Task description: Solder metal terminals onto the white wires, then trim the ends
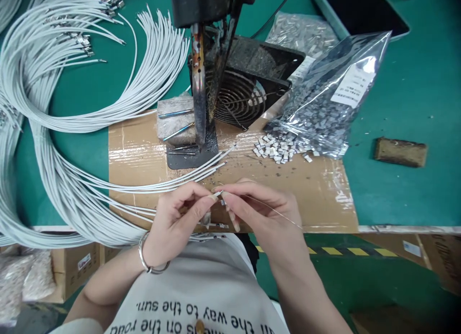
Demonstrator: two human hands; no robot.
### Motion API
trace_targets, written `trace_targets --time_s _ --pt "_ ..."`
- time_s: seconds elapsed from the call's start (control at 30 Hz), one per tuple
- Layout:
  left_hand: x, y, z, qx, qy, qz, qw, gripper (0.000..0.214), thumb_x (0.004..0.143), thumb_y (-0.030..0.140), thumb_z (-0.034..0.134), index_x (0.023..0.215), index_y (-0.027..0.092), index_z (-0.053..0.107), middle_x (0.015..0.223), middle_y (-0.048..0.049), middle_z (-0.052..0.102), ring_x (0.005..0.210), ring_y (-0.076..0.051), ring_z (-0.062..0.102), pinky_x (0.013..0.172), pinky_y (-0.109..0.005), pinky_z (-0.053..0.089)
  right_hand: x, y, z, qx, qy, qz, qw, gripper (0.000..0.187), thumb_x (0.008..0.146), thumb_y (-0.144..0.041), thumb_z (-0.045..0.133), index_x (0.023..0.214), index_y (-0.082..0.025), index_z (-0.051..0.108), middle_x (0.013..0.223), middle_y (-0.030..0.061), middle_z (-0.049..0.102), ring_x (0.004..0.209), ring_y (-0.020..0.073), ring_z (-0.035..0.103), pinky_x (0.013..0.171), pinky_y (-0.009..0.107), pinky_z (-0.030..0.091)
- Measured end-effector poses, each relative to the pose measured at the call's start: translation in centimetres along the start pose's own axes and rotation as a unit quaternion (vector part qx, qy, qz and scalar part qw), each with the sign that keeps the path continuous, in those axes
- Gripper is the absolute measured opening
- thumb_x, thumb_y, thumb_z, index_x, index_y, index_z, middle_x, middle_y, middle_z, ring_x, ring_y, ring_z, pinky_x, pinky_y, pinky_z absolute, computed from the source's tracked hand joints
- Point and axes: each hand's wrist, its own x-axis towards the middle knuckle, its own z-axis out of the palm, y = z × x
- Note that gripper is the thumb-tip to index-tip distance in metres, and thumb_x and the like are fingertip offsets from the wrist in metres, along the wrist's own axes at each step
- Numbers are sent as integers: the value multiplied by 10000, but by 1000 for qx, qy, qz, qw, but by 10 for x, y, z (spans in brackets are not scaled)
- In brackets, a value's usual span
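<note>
My left hand (183, 214) is closed, thumb and forefinger pinching the end of a white cable just above the cardboard. Its fingertips meet those of my right hand (261, 206), also closed in a pinch. A small pale piece (218, 193) shows between the two hands; its exact shape is hidden by the fingers. Thin solder wire (275, 211) runs from my right fingertips back across that hand. Beyond them, several white cables (180, 180) lie with their tips towards the right. A soldering iron (199, 84) points down from a stand above its black base.
A fan (245, 96) stands behind the iron. Small metal clips (279, 149) spill from a silvery bag (324, 98). Big bundles of white cable (54, 117) cover the left. A brown block (400, 152) and a tablet-like device (363, 9) are at right. Cardboard (317, 194) covers the table's front.
</note>
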Motion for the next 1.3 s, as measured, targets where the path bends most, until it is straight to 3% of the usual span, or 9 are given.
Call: trace_targets --time_s 0.1,0.27,0.47,0.67,0.83,0.97,1.03,1.13,1.3 --pt "1 2 1 4 4 1 1000 181 981 248 692 819 173 667 646 43 548 580 -79 436 535 -195 366 0 1 -2 48 -11 35 998 33 853 -310 851 870 -293 873 632 -21 689 424 63 557 380 162 459" --pt "-1 7 3 -10 6 -23 1000 166 918 221 739 801 172 633 616 50 544 525 -67 402 470 -185 309 2 -4 -11 77 -48 126 988 112 767 -363 921 779 -268 864 578 -14 697 415 89 590 361 174 497" --pt "3 8 0 25 17 -37 999 204 882 213 730 715 166 623 566 53 506 499 -61 357 443 -182 255 -1 -14 -9 -37 -36 45 998 54 828 -221 840 786 -250 858 613 -16 721 454 81 623 436 166 538" --pt "9 9 1 53 25 -42 997 199 850 211 723 686 172 616 523 58 490 466 -62 359 430 -187 266 -6 -25 3 -78 15 68 995 51 827 -227 818 782 -231 842 591 -18 701 500 85 614 492 178 557" --pt "4 6 8 151 78 63 983 165 878 160 720 741 182 631 545 67 500 475 -65 351 426 -193 267 -5 -25 1 -102 33 56 993 74 819 -199 809 755 -234 820 595 -22 714 476 87 612 469 180 549" --pt "-1 3 11 259 113 225 932 104 903 93 706 879 186 666 701 20 665 497 -73 412 459 -221 325 -1 -23 -1 -73 33 15 997 87 781 -167 824 742 -244 817 562 -36 692 449 87 611 429 164 523" --pt "-3 2 12 269 112 249 924 119 930 72 669 923 190 665 720 12 676 520 -86 469 486 -234 361 1 -22 2 -61 33 8 998 78 791 -169 820 754 -238 818 550 -35 685 425 89 605 412 169 524" --pt "-3 1 16 189 105 178 960 117 999 122 623 913 200 636 627 49 585 504 -84 457 492 -225 372 1 -15 15 -53 66 -16 996 94 808 -186 794 720 -218 796 513 -40 655 373 89 561 365 183 501" --pt "-1 1 21 -6 85 49 995 193 1058 254 600 873 199 604 604 59 557 508 -68 433 477 -189 352 -7 11 38 -141 206 -193 949 116 841 -129 758 815 -231 806 656 -13 728 520 111 623 481 234 538"
